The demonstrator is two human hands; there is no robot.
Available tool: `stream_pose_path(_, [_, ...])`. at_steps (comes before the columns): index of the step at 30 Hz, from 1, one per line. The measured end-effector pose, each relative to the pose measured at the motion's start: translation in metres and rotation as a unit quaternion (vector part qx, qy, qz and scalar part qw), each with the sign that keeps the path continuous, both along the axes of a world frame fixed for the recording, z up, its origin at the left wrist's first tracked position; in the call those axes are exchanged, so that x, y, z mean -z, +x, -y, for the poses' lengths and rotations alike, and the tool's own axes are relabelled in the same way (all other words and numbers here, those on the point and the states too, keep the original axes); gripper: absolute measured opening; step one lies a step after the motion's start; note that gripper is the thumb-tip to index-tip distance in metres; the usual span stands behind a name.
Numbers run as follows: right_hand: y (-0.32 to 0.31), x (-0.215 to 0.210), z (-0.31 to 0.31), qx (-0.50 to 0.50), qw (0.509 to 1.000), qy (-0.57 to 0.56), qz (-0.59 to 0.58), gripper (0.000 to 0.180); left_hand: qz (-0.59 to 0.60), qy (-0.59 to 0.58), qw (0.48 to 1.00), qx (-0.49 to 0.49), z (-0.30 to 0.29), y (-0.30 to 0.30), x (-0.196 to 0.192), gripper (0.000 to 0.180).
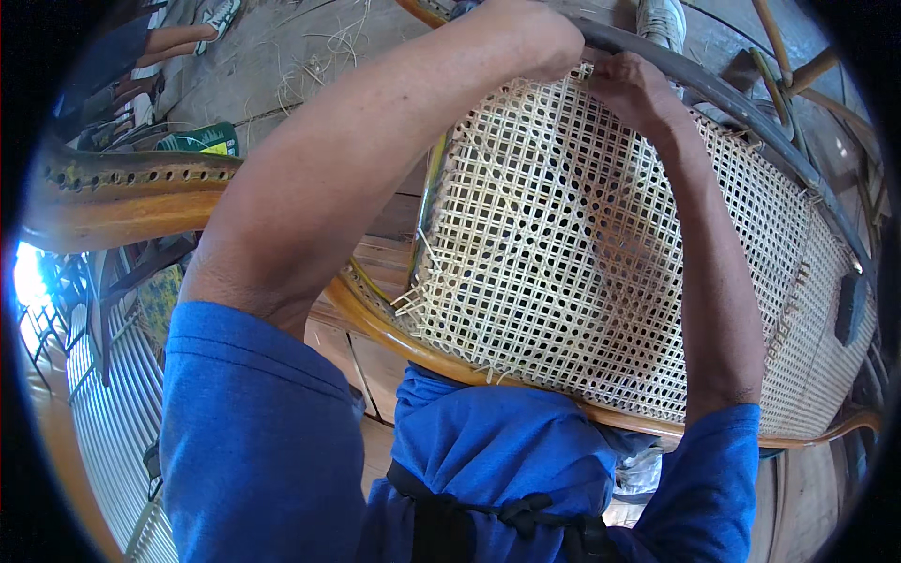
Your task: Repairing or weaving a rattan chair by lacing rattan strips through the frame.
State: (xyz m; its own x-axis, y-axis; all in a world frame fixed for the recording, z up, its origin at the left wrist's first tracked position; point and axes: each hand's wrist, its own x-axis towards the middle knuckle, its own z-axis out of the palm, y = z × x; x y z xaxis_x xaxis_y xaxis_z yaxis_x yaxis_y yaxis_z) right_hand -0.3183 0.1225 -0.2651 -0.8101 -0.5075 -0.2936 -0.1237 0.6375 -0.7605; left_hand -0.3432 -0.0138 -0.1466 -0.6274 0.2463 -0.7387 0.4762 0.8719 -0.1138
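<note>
A woven cane panel in an open lattice pattern lies in front of me, set in a curved wooden frame. Both my hands are at the panel's far edge, close together beside a dark curved rail. My left hand is bent over at the wrist and its fingers are hidden from view. My right hand is closed, fingertips drawn together at the cane's edge; whatever is between them is too small to make out. Loose cane ends stick out at the panel's near left corner.
A drilled wooden frame piece extends on the left, with a green package behind it. Another person's legs show at the far left. A dark block rests on the panel's right end. Cane scraps litter the floor.
</note>
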Motion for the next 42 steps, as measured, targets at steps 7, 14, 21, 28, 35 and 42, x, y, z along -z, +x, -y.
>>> stream_pose_path(7, [0.015, -0.007, 0.017, 0.050, 0.990, 0.056, -0.116, 0.019, -0.022, -0.033, 0.998, -0.050, 0.007, 0.001, 0.029, 0.031])
stream_pose_path(14, [0.026, -0.009, 0.007, 0.034, 0.964, 0.042, -0.261, 0.028, 0.002, -0.036, 0.999, -0.012, -0.004, -0.010, 0.009, 0.036])
stream_pose_path(21, [0.017, -0.008, 0.002, -0.098, 0.929, 0.068, -0.351, 0.036, 0.014, -0.054, 0.998, -0.031, 0.003, -0.003, -0.010, 0.036])
stream_pose_path(28, [0.006, -0.023, 0.000, -0.162, 0.916, 0.141, -0.340, 0.020, -0.022, -0.060, 0.997, -0.031, 0.006, -0.003, 0.004, 0.034])
stream_pose_path(35, [0.005, -0.017, 0.005, -0.174, 0.928, 0.101, -0.313, 0.020, -0.063, -0.067, 0.994, -0.060, 0.017, 0.000, 0.001, 0.032])
stream_pose_path(42, [-0.012, -0.014, 0.005, -0.223, 0.926, 0.086, -0.291, 0.019, -0.049, -0.040, 0.998, -0.008, 0.029, 0.000, -0.008, 0.028])
